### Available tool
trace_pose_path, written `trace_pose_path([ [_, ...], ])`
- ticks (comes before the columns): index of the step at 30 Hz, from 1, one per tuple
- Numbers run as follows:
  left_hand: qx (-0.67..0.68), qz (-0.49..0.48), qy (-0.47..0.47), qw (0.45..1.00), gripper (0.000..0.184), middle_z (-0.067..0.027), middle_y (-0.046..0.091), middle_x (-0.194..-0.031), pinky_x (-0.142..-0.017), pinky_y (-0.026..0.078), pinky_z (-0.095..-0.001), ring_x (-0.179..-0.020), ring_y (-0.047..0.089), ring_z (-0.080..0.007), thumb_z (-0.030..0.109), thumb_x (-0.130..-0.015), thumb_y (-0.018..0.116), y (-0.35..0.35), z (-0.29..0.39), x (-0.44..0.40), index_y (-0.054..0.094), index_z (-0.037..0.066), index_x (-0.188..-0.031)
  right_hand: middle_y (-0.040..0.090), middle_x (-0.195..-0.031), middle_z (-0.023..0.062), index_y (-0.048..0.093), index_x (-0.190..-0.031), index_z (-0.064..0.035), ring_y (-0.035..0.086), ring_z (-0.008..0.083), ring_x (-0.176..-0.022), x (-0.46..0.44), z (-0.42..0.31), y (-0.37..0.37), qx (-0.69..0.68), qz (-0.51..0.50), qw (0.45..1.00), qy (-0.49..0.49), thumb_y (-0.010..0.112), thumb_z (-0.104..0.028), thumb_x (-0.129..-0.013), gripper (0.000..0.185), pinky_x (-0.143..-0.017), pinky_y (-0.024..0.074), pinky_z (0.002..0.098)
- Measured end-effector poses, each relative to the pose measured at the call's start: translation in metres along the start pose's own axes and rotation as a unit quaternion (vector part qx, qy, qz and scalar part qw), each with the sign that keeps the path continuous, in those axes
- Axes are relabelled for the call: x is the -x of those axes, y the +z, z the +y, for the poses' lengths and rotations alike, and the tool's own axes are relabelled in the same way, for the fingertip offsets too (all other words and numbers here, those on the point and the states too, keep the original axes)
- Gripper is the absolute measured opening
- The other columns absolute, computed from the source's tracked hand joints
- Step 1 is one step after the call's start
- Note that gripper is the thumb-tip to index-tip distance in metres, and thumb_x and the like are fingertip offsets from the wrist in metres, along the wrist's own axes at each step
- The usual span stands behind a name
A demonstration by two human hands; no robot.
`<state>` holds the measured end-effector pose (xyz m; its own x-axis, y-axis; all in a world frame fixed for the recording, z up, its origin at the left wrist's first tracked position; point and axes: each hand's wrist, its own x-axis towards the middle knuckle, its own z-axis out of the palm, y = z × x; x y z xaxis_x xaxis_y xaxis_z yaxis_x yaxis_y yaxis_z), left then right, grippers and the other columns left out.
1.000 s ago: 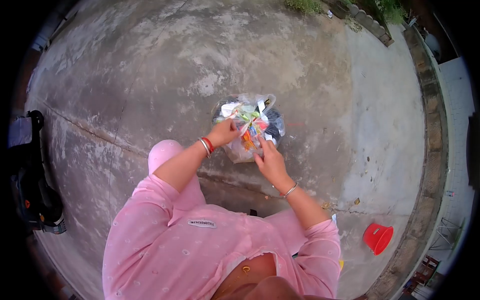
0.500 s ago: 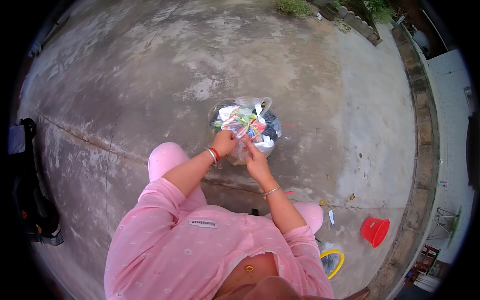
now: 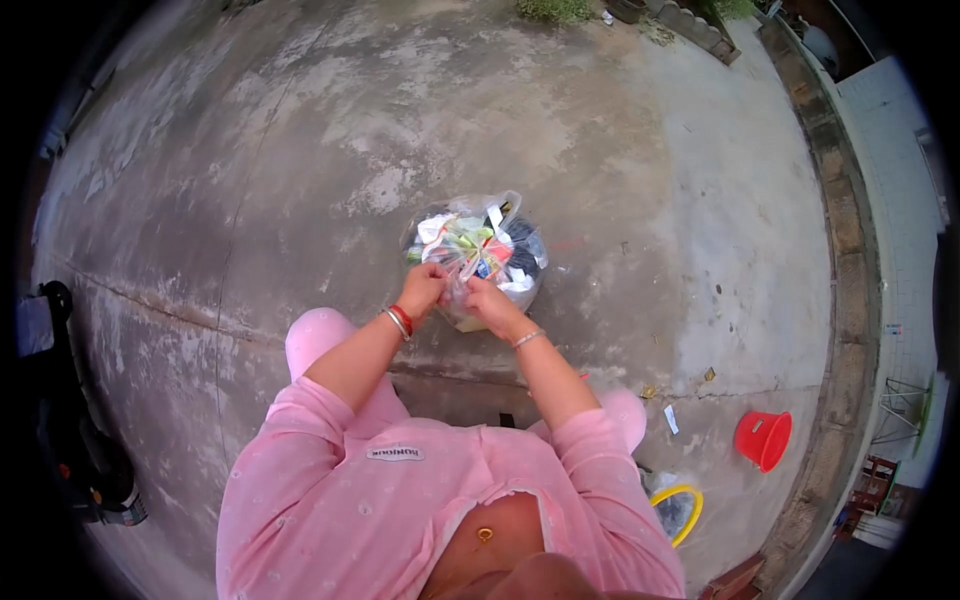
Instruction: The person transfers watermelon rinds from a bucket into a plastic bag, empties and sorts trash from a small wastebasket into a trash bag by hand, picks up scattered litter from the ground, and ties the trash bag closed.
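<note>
A clear plastic bag [image 3: 470, 235] full of mixed rubbish, with white, green, red and black pieces showing through, stands on the concrete. My left hand [image 3: 426, 287] is closed on the bag's gathered plastic at its near side, a red band and a silver bangle on the wrist. Close beside it on the right, my right hand [image 3: 490, 303] pinches the same plastic, with a silver bangle on its wrist. The two hands are a short gap apart. Their fingertips are small and partly hidden by the film.
A red bucket [image 3: 763, 441] stands at the right, with a yellow ring [image 3: 689, 514] and a white strip [image 3: 671, 419] nearer my knee. A dark scooter [image 3: 85, 440] is at the far left. A brick edging [image 3: 848, 260] runs along the right side.
My right hand has moved from the bag's front down to its near side and closed on the plastic, nearer my left hand. The yellow ring has come into view beside my sleeve.
</note>
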<state>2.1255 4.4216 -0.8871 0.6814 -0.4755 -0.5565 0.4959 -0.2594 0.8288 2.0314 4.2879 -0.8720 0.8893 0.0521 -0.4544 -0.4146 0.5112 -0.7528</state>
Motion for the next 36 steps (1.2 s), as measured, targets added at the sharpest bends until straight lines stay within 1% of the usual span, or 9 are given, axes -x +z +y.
trace_pose_path([
  [4, -0.019, 0.010, -0.018, 1.000, 0.005, -0.0036, 0.056, -0.064, -0.043, 0.040, -0.0244, -0.051, 0.053, -0.0111, -0.002, -0.081, 0.055, -0.002, -0.002, 0.001, 0.057, 0.002, -0.081, 0.054, -0.127, 0.0132, 0.047, -0.127, 0.0029, 0.056, 0.0206, -0.111, 0.057, -0.020, 0.003, 0.201, 0.126, 0.962, -0.134, 0.041, 0.006, -0.080, 0.047, -0.093, 0.0421, 0.0277],
  [8, -0.043, 0.022, -0.012, 0.999, 0.005, -0.0035, 0.056, -0.064, -0.043, 0.039, -0.0245, -0.050, 0.052, -0.0111, -0.002, -0.080, 0.055, 0.002, 0.005, 0.003, 0.057, 0.002, -0.079, 0.049, -0.133, 0.0181, 0.047, -0.127, 0.0038, 0.051, 0.0236, -0.121, 0.085, -0.032, 0.021, 0.324, 0.073, 0.941, -0.061, 0.045, 0.003, -0.081, 0.046, -0.096, 0.0404, 0.0280],
  [11, -0.034, 0.025, -0.006, 0.999, 0.005, -0.0035, 0.056, -0.064, -0.043, 0.039, -0.0242, -0.051, 0.052, -0.0110, -0.002, -0.080, 0.055, 0.002, 0.010, 0.005, 0.057, 0.002, -0.079, 0.048, -0.131, 0.0238, 0.045, -0.127, 0.0036, 0.049, 0.0290, -0.122, 0.066, 0.015, 0.026, 0.517, 0.087, 0.817, -0.239, 0.050, -0.002, -0.080, 0.048, -0.097, 0.0402, 0.0319],
  [14, -0.036, 0.028, 0.009, 0.999, 0.004, -0.0036, 0.056, -0.063, -0.045, 0.040, -0.0242, -0.051, 0.052, -0.0110, -0.003, -0.079, 0.057, 0.002, 0.006, 0.008, 0.057, 0.002, -0.079, 0.048, -0.131, 0.0136, 0.043, -0.128, 0.0018, 0.046, 0.0172, -0.120, 0.026, 0.047, 0.014, 0.441, 0.143, 0.848, -0.257, 0.052, -0.002, -0.077, 0.053, -0.092, 0.0400, 0.0259],
  [17, -0.050, 0.045, 0.044, 0.997, 0.004, -0.0040, 0.056, -0.063, -0.047, 0.042, -0.0249, -0.053, 0.054, -0.0118, -0.002, -0.078, 0.058, 0.004, 0.003, 0.007, 0.057, 0.001, -0.079, 0.054, -0.116, 0.0061, 0.045, -0.125, 0.0012, 0.050, 0.0132, -0.105, -0.001, 0.026, 0.015, 0.149, 0.006, 0.982, -0.114, 0.053, -0.001, -0.073, 0.052, -0.086, 0.0406, 0.0248],
  [21, -0.215, 0.066, 0.131, 0.966, 0.003, -0.0059, 0.059, -0.065, -0.051, 0.045, -0.0283, -0.057, 0.056, -0.0134, -0.001, -0.077, 0.061, -0.001, -0.006, -0.005, 0.058, 0.000, -0.078, 0.052, -0.084, -0.0009, 0.055, -0.104, -0.0047, 0.049, 0.0093, -0.079, -0.024, 0.029, 0.018, 0.123, 0.017, 0.992, 0.006, 0.055, -0.006, -0.072, 0.032, -0.069, 0.0393, 0.0231],
  [24, -0.305, 0.071, 0.141, 0.939, 0.005, -0.0126, 0.062, -0.068, -0.057, 0.048, -0.0334, -0.062, 0.060, -0.0217, 0.003, -0.074, 0.064, 0.004, 0.001, 0.002, 0.061, 0.000, -0.076, 0.054, -0.083, -0.0016, 0.058, -0.098, -0.0047, 0.049, 0.0086, -0.077, -0.042, 0.033, -0.001, 0.096, -0.026, 0.988, 0.118, 0.056, -0.007, -0.073, 0.025, -0.069, 0.0396, 0.0230],
  [31, -0.349, 0.077, 0.202, 0.912, 0.014, -0.0161, 0.066, -0.078, -0.064, 0.050, -0.0357, -0.068, 0.064, -0.0274, 0.013, -0.084, 0.057, 0.011, 0.000, -0.012, 0.064, 0.001, -0.083, 0.065, -0.102, 0.0073, 0.061, -0.107, 0.0015, 0.058, 0.0129, -0.100, 0.025, 0.007, 0.028, 0.016, 0.132, 0.988, -0.083, 0.054, -0.006, -0.082, 0.027, -0.086, 0.0449, 0.0260],
  [36, -0.466, -0.006, 0.248, 0.849, 0.015, -0.0180, 0.065, -0.082, -0.067, 0.050, -0.0394, -0.074, 0.064, -0.0332, 0.013, -0.083, 0.055, 0.005, 0.013, -0.014, 0.064, 0.001, -0.085, 0.063, -0.110, 0.0133, 0.060, -0.108, 0.0023, 0.061, 0.0208, -0.097, 0.059, -0.044, -0.017, 0.163, 0.212, 0.953, -0.143, 0.055, -0.004, -0.082, 0.027, -0.075, 0.0487, 0.0292],
])
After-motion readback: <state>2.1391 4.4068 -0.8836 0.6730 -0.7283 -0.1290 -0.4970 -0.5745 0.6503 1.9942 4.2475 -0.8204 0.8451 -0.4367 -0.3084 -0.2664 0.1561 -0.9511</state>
